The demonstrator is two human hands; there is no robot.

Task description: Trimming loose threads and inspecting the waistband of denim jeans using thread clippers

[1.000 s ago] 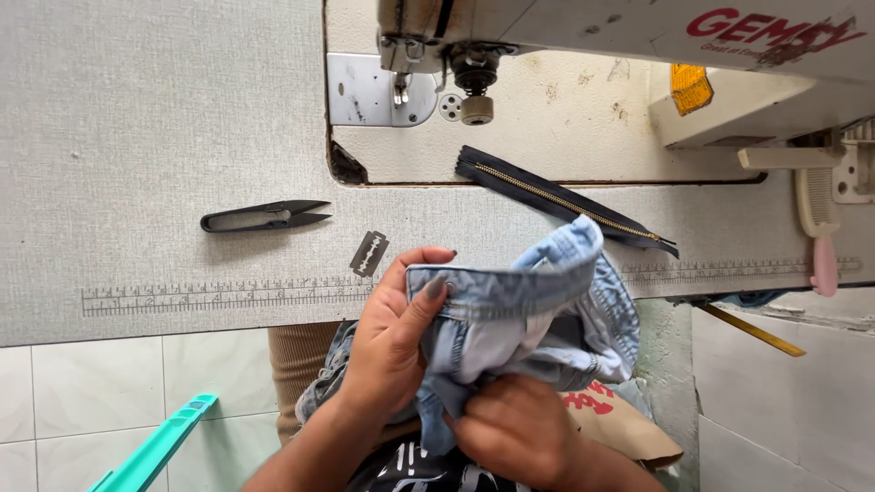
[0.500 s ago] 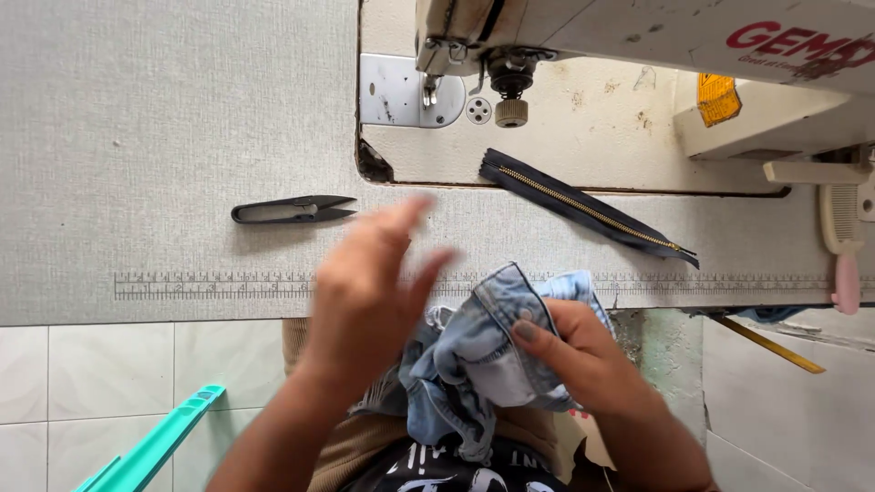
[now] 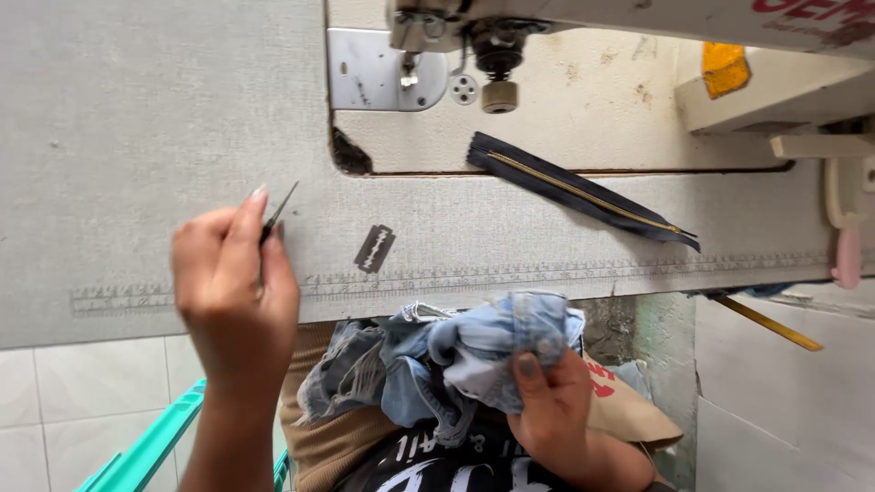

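Denim garment (image 3: pixel 456 364) sits bunched in the right hand (image 3: pixel 551 405) below the table's (image 3: pixel 137 137) near edge; left hand (image 3: pixel 232 292) pinches thread snips (image 3: pixel 273 214), blades up, ready to trim.

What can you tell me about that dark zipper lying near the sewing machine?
The dark navy zipper with gold-coloured teeth lies flat and closed on the grey sewing table, slanting from upper left, near the machine's needle area, down to the right. Its tape looks like woven fabric, its teeth like metal. The upper end rests on the cream machine bed. Neither hand touches it.
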